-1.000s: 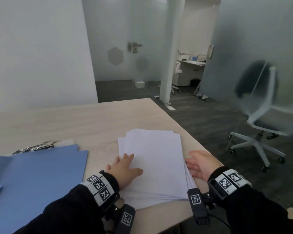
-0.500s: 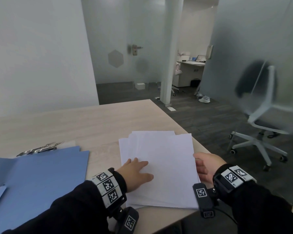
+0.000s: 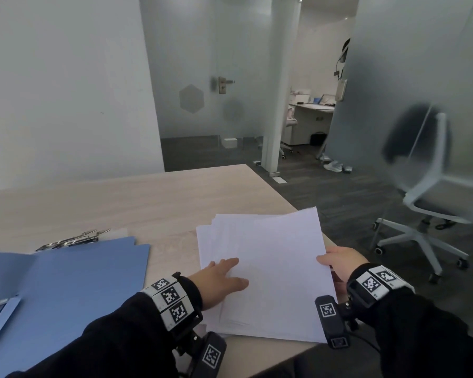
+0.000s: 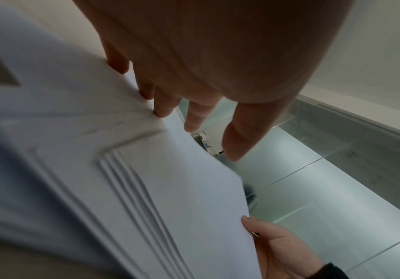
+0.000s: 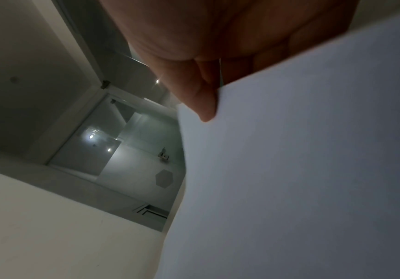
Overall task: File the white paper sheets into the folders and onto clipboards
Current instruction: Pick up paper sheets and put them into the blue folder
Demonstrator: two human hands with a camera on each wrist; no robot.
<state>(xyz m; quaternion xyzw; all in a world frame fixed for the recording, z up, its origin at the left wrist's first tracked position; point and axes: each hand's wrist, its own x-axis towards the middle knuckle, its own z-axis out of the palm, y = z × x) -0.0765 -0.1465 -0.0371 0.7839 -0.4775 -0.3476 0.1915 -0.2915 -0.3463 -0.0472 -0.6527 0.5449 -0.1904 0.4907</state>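
Observation:
A loose stack of white paper sheets [image 3: 230, 317] lies near the table's right front corner. My right hand [image 3: 339, 264] pinches the right edge of the top sheet [image 3: 279, 268], thumb on top, and that edge is raised off the stack; the same sheet [image 5: 301, 179] fills the right wrist view. My left hand [image 3: 221, 279] rests flat on the stack's left part with straight fingers [image 4: 161, 105] pressing the lower sheets. An open blue folder [image 3: 66, 296] lies to the left on the table. Metal clips of clipboards [image 3: 74, 240] show just behind it.
The light wood table [image 3: 148, 203] ends just right of the paper. A white office chair [image 3: 432, 203] stands on the dark floor to the right. A white wall, frosted glass partitions and a white column stand behind the table.
My right hand has taken hold of the top sheet's right edge and raised it, skewing the sheet to the right. My left hand slid slightly right on the stack and stays pressing down.

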